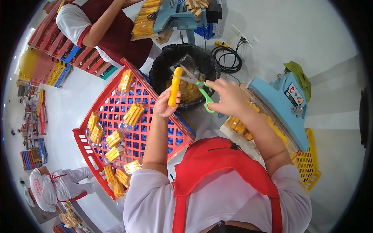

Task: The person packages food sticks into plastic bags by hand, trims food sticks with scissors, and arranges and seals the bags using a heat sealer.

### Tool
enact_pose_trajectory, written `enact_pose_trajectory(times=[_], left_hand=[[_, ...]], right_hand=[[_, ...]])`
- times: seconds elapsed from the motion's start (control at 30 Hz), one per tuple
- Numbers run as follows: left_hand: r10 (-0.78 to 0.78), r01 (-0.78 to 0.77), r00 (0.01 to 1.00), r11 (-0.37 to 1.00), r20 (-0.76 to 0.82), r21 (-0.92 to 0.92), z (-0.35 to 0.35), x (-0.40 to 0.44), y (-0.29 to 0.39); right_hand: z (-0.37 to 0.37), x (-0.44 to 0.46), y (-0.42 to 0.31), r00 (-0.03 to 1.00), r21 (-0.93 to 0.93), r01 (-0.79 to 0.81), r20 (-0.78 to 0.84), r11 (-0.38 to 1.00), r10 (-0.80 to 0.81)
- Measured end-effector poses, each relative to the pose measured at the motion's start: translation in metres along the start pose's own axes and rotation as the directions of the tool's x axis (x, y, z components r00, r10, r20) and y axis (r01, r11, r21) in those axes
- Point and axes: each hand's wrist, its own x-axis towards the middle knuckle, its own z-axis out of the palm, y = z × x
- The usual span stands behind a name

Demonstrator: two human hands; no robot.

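A yellow stick-shaped piece [175,87] is held upright in my left hand [165,102], its fingers wrapped round the lower part. My right hand [225,96] grips green-handled scissors [209,101]. The scissor blades are spread and point left at the upper part of the yellow piece; whether they touch it I cannot tell. Both hands are in front of a bin lined with black plastic [158,73], which holds yellowish scraps and clear plastic. Left of my left arm, a red crate [86,145] carries several clear packs of yellow sticks [133,113].
A blue machine [285,106] stands at the right beside a tray of yellow pieces [237,127] and a yellow crate [311,159]. Another person [112,35] works at the upper left near a second blue machine [175,17]. Black cable [229,62] lies coiled behind the bin.
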Motion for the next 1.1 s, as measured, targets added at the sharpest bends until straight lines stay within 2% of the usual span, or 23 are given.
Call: enact_pose_trajectory(times=[0.1,0.17,0.2,0.27,0.3,0.4,0.43,0.47,0.53,0.57,0.67,0.7,0.73,0.77,0.8,0.83,0.93,0.97,1.03,1.1], left_hand=[[0.009,-0.01,1.0,0.998,-0.008,-0.068,-0.005,-0.006,-0.004],[0.007,-0.008,1.0,0.995,-0.008,-0.095,-0.005,-0.008,-0.006],[0.022,-0.023,1.0,0.993,-0.013,-0.115,-0.006,-0.01,-0.007],[0.045,-0.048,0.999,0.989,-0.025,-0.139,-0.008,-0.013,-0.008],[0.044,-0.05,0.998,0.988,-0.047,-0.147,-0.009,-0.015,-0.008],[0.041,-0.047,0.998,0.991,-0.05,-0.127,-0.011,-0.015,-0.006],[0.042,-0.046,0.998,0.994,-0.037,-0.102,-0.012,-0.016,-0.007],[0.046,-0.049,0.998,0.994,-0.034,-0.101,-0.012,-0.016,-0.007],[0.058,-0.062,0.997,0.993,-0.045,-0.104,-0.012,-0.017,-0.006],[0.059,-0.064,0.997,0.992,-0.049,-0.106,-0.012,-0.019,-0.006],[0.046,-0.052,0.998,0.991,-0.051,-0.125,-0.006,-0.015,-0.005],[0.034,-0.036,0.999,0.998,-0.035,-0.054,-0.005,-0.015,-0.004],[0.024,-0.024,0.999,1.0,-0.021,0.019,-0.004,-0.014,-0.002],[0.029,-0.029,0.999,0.999,-0.022,0.017,-0.003,-0.014,0.0],[0.037,-0.03,0.997,0.995,-0.071,0.096,-0.003,-0.013,0.001],[0.046,-0.025,0.992,0.984,-0.116,0.176,-0.003,-0.012,0.002],[0.023,0.018,0.988,0.965,-0.151,0.261,-0.002,-0.013,0.006],[0.011,0.031,0.988,0.964,-0.157,0.264,-0.001,-0.014,0.006],[0.0,0.036,0.99,0.968,-0.144,0.249,0.002,-0.012,0.005],[-0.006,0.037,0.991,0.971,-0.133,0.236,0.001,-0.012,0.004]], right_hand=[[0.016,0.004,0.013,0.998,0.021,0.062,0.013,0.998,-0.062],[0.018,0.014,0.024,0.987,0.049,-0.147,-0.05,0.988,0.15],[0.014,0.015,0.021,0.988,0.045,-0.142,-0.053,0.989,0.144],[0.0,0.011,0.007,0.988,0.173,-0.143,0.084,0.975,0.13],[-0.001,0.007,-0.001,0.997,0.099,-0.051,0.067,0.994,0.044],[0.016,0.012,0.012,0.998,0.126,-0.01,0.064,0.992,0.002],[0.019,0.016,0.013,0.997,-0.026,-0.073,-0.022,0.997,0.072],[0.017,0.015,0.014,0.997,-0.029,-0.069,-0.022,0.997,0.069],[0.009,0.011,0.008,0.999,0.103,-0.03,-0.021,0.994,0.032],[0.008,0.009,0.003,0.998,0.088,0.049,0.023,0.995,-0.051],[0.024,0.011,0.019,1.0,0.096,0.006,-0.012,0.995,-0.004],[0.016,0.013,0.015,0.989,-0.01,-0.144,-0.047,0.99,0.143],[0.007,0.013,0.01,0.989,-0.013,-0.139,-0.048,0.99,0.139],[-0.001,0.01,0.004,0.996,0.019,-0.087,0.004,0.996,0.087],[-0.004,0.005,0.0,0.998,0.056,-0.041,0.059,0.998,0.037],[-0.004,0.003,-0.002,0.994,0.031,0.032,0.105,0.999,-0.036],[0.003,-0.002,0.003,0.989,-0.059,0.116,0.097,0.992,-0.11],[0.005,-0.002,0.004,0.989,-0.06,0.113,0.098,0.992,-0.107],[0.008,0.002,0.004,0.999,-0.017,-0.038,0.002,0.999,0.038],[0.001,-0.001,-0.002,1.0,0.009,-0.006,0.009,1.0,0.006]])
